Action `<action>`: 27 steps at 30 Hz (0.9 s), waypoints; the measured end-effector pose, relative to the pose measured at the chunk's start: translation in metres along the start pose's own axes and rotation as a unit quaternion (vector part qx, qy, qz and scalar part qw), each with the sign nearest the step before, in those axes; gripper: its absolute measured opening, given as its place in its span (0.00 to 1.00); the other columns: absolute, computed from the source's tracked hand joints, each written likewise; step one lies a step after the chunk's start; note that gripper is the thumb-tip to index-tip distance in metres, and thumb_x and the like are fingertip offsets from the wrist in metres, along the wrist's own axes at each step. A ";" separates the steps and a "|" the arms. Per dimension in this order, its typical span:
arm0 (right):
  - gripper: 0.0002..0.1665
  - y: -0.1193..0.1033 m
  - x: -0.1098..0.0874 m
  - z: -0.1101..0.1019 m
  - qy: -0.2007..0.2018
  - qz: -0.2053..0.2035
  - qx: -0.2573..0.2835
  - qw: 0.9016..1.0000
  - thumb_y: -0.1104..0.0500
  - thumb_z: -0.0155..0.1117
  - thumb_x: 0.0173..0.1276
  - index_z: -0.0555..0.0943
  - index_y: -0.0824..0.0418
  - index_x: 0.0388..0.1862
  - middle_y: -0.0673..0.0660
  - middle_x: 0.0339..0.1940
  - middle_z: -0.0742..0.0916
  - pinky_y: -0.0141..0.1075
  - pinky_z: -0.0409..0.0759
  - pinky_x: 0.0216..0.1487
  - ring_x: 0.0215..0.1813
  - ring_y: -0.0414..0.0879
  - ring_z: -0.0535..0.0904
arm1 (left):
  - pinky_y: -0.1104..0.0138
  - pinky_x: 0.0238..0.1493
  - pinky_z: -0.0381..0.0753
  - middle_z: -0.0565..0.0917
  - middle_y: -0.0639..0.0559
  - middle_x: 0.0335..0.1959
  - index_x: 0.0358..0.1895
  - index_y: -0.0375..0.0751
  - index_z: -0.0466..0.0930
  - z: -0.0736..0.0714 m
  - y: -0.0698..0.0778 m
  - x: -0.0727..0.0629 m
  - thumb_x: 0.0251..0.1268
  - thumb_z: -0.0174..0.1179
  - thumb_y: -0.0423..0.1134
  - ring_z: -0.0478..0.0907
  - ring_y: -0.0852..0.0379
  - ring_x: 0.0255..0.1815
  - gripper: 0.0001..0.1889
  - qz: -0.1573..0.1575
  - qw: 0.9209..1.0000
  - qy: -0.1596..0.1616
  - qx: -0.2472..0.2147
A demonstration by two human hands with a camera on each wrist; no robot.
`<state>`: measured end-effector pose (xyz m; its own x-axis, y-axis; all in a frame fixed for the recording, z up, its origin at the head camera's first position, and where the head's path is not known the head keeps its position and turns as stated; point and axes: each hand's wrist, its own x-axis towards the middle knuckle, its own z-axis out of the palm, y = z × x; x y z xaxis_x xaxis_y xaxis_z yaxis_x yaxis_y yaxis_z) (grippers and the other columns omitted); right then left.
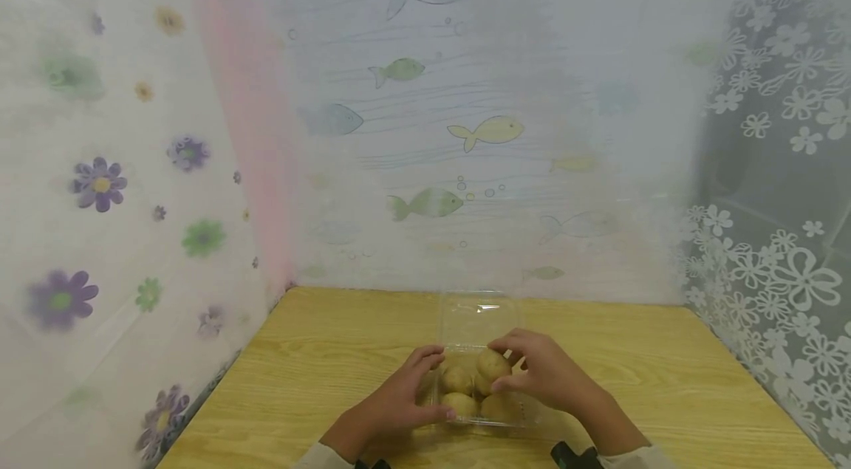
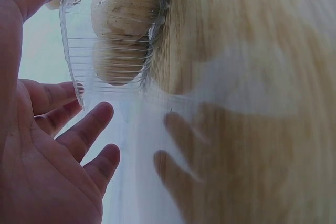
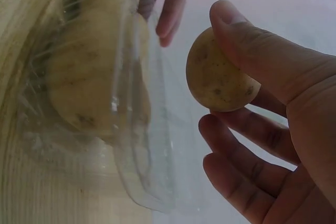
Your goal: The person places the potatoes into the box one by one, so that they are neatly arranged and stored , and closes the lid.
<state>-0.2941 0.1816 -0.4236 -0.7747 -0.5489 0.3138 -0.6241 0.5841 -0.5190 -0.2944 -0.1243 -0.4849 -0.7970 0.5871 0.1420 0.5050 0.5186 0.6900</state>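
Note:
A clear plastic clamshell box (image 1: 492, 424) stands on the table with its lid (image 1: 473, 321) raised at the back. Several potatoes (image 1: 459, 404) sit inside it; through the ribbed wall, two potatoes (image 2: 123, 9) show in the left wrist view. My left hand (image 1: 402, 395) holds the box at its left side, thumb by the front corner and index finger farther back. With thumb and fingers, my right hand (image 1: 548, 373) pinches one potato (image 3: 218, 77) above the right part of the box. In the right wrist view it is apart from the box's rim.
The box stands on a wood-grain table (image 1: 346, 336). Behind it hangs a sheet printed with fish (image 1: 435, 203). Flowered sheets close off the left (image 1: 120, 233) and right (image 1: 771, 269) sides.

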 end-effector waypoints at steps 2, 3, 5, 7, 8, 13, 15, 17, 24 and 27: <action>0.37 0.000 0.000 0.002 -0.007 -0.002 -0.004 1.000 0.44 0.81 0.57 0.84 0.58 0.63 0.45 0.52 0.86 0.39 0.87 0.44 0.44 0.37 0.85 | 0.40 0.69 0.73 0.54 0.54 0.83 0.83 0.45 0.55 0.000 0.000 0.000 0.67 0.64 0.66 0.64 0.44 0.78 0.50 0.001 1.000 0.000 -0.001; 0.37 -0.001 0.001 0.003 -0.010 -0.004 -0.003 1.000 0.44 0.80 0.58 0.84 0.58 0.63 0.45 0.52 0.86 0.40 0.87 0.44 0.45 0.37 0.85 | 0.40 0.69 0.73 0.54 0.54 0.83 0.83 0.45 0.55 0.000 0.000 0.000 0.67 0.64 0.66 0.64 0.43 0.78 0.50 0.001 1.000 0.000 -0.001; 0.37 -0.001 0.001 0.005 -0.012 -0.011 -0.002 1.000 0.43 0.80 0.58 0.84 0.59 0.63 0.45 0.51 0.86 0.42 0.87 0.45 0.45 0.37 0.85 | 0.40 0.69 0.73 0.54 0.54 0.83 0.83 0.45 0.55 0.000 0.000 0.000 0.67 0.64 0.66 0.64 0.44 0.78 0.50 0.000 1.000 -0.001 -0.002; 0.37 -0.002 0.002 0.007 -0.013 -0.018 -0.001 1.000 0.42 0.79 0.58 0.84 0.60 0.63 0.45 0.50 0.86 0.43 0.87 0.46 0.45 0.37 0.85 | 0.40 0.69 0.72 0.53 0.54 0.84 0.83 0.44 0.55 0.000 0.001 0.001 0.67 0.64 0.67 0.64 0.43 0.78 0.50 0.000 1.000 -0.002 -0.001; 0.37 -0.002 0.002 0.008 -0.015 -0.019 0.000 1.000 0.43 0.80 0.58 0.84 0.60 0.62 0.45 0.50 0.86 0.43 0.87 0.46 0.45 0.37 0.85 | 0.40 0.69 0.72 0.53 0.54 0.84 0.83 0.44 0.55 0.000 0.001 0.001 0.67 0.64 0.67 0.64 0.43 0.78 0.50 0.000 1.000 -0.002 0.001; 0.37 -0.003 0.003 0.013 -0.021 -0.016 0.003 1.000 0.45 0.82 0.57 0.84 0.60 0.62 0.44 0.49 0.86 0.42 0.87 0.47 0.45 0.37 0.85 | 0.40 0.69 0.73 0.53 0.54 0.84 0.82 0.44 0.55 0.000 -0.001 0.001 0.67 0.63 0.67 0.64 0.43 0.78 0.49 0.003 1.000 -0.003 0.005; 0.37 -0.002 0.004 0.014 -0.023 -0.017 0.006 1.000 0.45 0.82 0.56 0.84 0.60 0.61 0.45 0.49 0.87 0.41 0.87 0.47 0.45 0.38 0.85 | 0.40 0.68 0.74 0.53 0.54 0.84 0.82 0.44 0.55 0.001 -0.002 0.001 0.67 0.63 0.67 0.64 0.43 0.78 0.49 0.003 1.000 -0.003 0.006; 0.38 -0.002 0.004 0.015 -0.025 -0.017 0.012 0.999 0.43 0.82 0.55 0.84 0.61 0.61 0.46 0.49 0.87 0.41 0.87 0.47 0.45 0.38 0.85 | 0.40 0.68 0.74 0.53 0.54 0.84 0.82 0.44 0.55 0.001 -0.002 0.001 0.67 0.63 0.67 0.64 0.43 0.78 0.50 0.002 1.000 -0.003 0.007; 0.38 -0.002 0.003 0.018 -0.030 -0.015 0.028 0.999 0.41 0.81 0.54 0.85 0.61 0.59 0.47 0.50 0.88 0.37 0.86 0.46 0.44 0.38 0.85 | 0.41 0.69 0.73 0.54 0.54 0.84 0.82 0.43 0.55 0.002 -0.002 0.001 0.67 0.63 0.68 0.65 0.43 0.78 0.50 0.003 1.000 0.000 0.010; 0.37 -0.002 0.003 0.019 -0.031 -0.018 0.028 0.999 0.42 0.81 0.54 0.85 0.60 0.58 0.47 0.50 0.88 0.38 0.86 0.47 0.44 0.38 0.86 | 0.41 0.69 0.73 0.54 0.53 0.84 0.82 0.43 0.55 0.001 -0.001 0.000 0.67 0.62 0.69 0.65 0.43 0.78 0.50 0.005 1.000 0.001 0.014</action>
<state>-0.2934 0.1677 -0.4365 -0.7429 -0.6062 0.2839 -0.6434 0.5296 -0.5528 -0.2950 -0.1239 -0.4866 -0.7920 0.5919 0.1499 0.5222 0.5294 0.6686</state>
